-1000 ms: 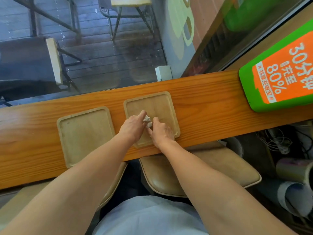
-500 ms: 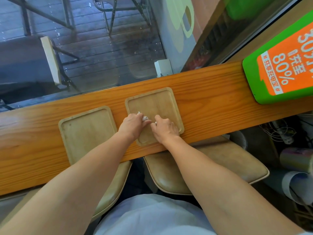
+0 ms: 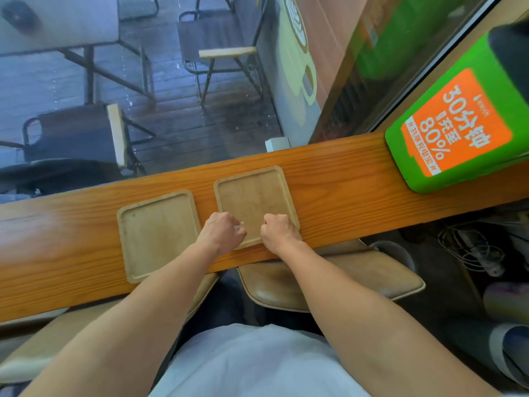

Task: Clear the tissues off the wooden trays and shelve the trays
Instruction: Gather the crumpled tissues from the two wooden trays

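Two square wooden trays lie side by side on a long wooden table (image 3: 329, 202) that runs across the middle of the frame. The left tray (image 3: 156, 230) sits left of centre, its surface bare. The right tray (image 3: 252, 196) lies just beside it at the centre of the frame, a narrow strip of table showing between them.

Both hands rest over the near part of the right tray. The left hand (image 3: 221, 233) is curled into a loose fist at the tray's lower left corner, and a small pale scrap of tissue (image 3: 240, 224) peeks out at its fingertips; it appears pinched there, though the scrap is too small to make out clearly. The right hand (image 3: 279, 229) is also curled closed at the tray's lower right edge; I cannot tell whether it holds anything.

A green box with an orange label (image 3: 458, 124) stands on the table at the right of the frame. Tan chair seats (image 3: 329, 279) show below the table edge.
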Tool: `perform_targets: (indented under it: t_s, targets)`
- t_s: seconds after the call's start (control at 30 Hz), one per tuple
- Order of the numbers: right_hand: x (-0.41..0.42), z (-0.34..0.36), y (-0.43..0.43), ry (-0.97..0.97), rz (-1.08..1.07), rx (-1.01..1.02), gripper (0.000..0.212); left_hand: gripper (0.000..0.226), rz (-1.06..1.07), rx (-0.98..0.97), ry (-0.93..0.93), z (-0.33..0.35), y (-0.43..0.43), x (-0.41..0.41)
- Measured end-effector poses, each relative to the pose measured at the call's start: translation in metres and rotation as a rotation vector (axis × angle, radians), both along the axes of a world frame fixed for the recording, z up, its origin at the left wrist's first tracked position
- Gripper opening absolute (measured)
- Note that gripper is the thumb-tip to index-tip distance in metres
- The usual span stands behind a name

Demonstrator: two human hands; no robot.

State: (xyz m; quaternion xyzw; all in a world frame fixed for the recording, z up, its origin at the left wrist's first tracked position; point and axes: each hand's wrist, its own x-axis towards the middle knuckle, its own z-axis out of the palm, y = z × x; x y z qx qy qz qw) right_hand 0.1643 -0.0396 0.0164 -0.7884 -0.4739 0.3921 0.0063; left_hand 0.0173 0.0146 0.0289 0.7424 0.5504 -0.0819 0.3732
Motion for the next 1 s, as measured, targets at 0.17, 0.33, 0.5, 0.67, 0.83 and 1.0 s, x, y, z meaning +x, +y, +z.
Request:
perform_targets:
  t_s: [0.17, 0.33, 0.5, 0.67, 0.83, 1.0]
  targets:
    - [0.002, 0.022, -0.016, -0.017, 0.107, -0.010, 0.024, 0.031, 0.035, -0.005, -0.055, 0.018, -0.027, 0.003]
    - [0.003, 0.041, -0.023, 0.003, 0.118, 0.028, 0.028, 0.037, 0.025, 0.001, -0.064, 0.030, -0.049, 0.006]
    - [-0.003, 0.059, -0.034, -0.003, 0.104, 0.072, 0.036, 0.049, -0.056, 0.114, 0.004, 0.036, -0.064, 0.002]
    - [-0.010, 0.076, -0.053, -0.039, 0.059, 0.108, 0.036, 0.044, -0.196, 0.184, 0.027, 0.048, -0.076, -0.007]
    - [-0.025, 0.099, -0.072, -0.100, -0.011, 0.181, 0.031, 0.044, -0.305, 0.241, -0.020, 0.066, -0.089, -0.023]
    - [-0.063, 0.116, -0.108, -0.154, -0.076, 0.227, 0.031, 0.044, -0.365, 0.182, -0.051, 0.072, -0.119, -0.052]
